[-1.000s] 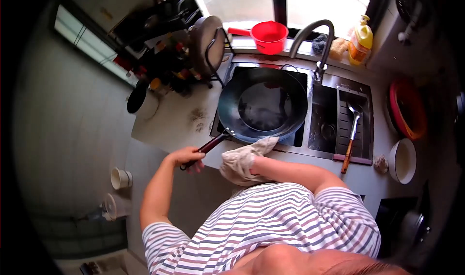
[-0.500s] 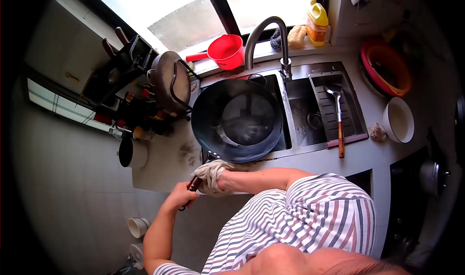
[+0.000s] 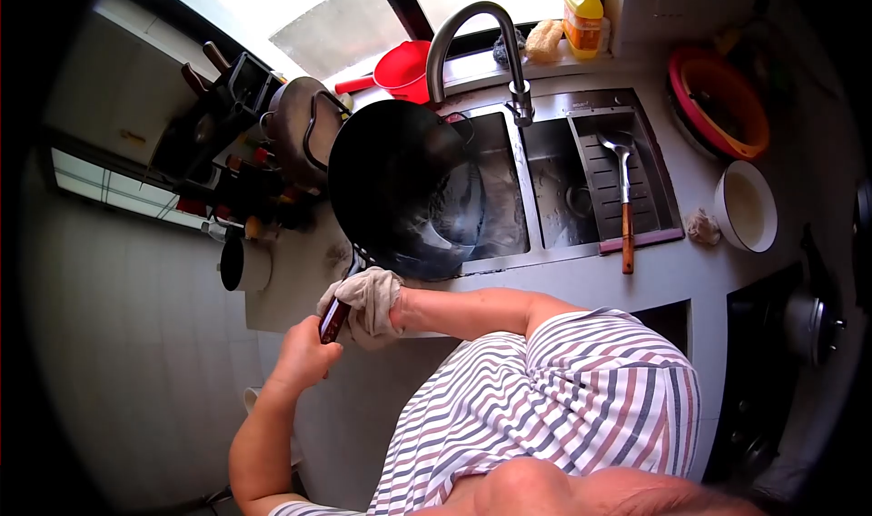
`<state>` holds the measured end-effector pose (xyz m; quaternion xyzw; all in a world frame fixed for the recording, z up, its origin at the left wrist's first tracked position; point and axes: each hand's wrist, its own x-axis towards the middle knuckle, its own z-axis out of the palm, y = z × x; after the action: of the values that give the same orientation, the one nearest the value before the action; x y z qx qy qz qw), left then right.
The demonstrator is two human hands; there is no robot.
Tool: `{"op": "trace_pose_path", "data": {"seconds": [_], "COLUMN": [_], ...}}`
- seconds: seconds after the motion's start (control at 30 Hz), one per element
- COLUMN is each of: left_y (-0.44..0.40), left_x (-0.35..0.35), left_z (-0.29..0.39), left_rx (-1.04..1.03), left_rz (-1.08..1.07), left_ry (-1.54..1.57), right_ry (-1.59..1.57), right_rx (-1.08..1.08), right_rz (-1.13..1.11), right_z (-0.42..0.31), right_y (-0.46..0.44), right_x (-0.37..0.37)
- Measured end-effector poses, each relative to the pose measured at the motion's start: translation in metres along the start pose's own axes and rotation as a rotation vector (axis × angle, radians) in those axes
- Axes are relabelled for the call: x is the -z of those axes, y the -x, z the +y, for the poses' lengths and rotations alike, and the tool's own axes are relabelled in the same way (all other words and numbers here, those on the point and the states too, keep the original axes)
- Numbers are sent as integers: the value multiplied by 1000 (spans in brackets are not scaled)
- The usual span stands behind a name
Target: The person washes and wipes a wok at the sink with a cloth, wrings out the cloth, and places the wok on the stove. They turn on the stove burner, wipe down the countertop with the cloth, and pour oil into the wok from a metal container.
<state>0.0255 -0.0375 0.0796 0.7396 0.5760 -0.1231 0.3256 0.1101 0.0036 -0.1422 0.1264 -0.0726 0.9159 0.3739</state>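
Note:
A large dark wok (image 3: 386,175) is tilted over the left basin (image 3: 509,225) of the sink, its right side lower. Water (image 3: 454,212) lies along that lower side. My left hand (image 3: 306,351) is closed round the outer end of the brown handle (image 3: 333,320). Nearer the pan, my right hand (image 3: 398,309) grips the handle through a beige cloth (image 3: 371,291), which hides most of its fingers. Above the basin arches the faucet (image 3: 472,12).
A metal spatula with a wooden handle (image 3: 627,234) lies across the drainboard (image 3: 654,180). A red dipper (image 3: 402,69) stands behind the wok, a lidded pot (image 3: 295,121) at its left. Rightward are a white bowl (image 3: 747,207) and nested colored basins (image 3: 763,143).
The wok has gone from nearly level to tilted, its left side raised, and shifted left. Water has moved toward its right side. Both hands moved left and up with the handle.

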Motion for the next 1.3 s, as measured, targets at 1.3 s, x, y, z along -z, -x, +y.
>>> {"op": "trace_pose_path", "data": {"seconds": [1.3], "left_y": [24], "left_x": [-45], "left_z": [-49], "left_rx": [212], "left_rz": [84], "left_ry": [268], "right_ry": [926], "right_rx": [-212], "right_rz": [113], "right_z": [51], "right_y": [1], "right_x": [-52]}}
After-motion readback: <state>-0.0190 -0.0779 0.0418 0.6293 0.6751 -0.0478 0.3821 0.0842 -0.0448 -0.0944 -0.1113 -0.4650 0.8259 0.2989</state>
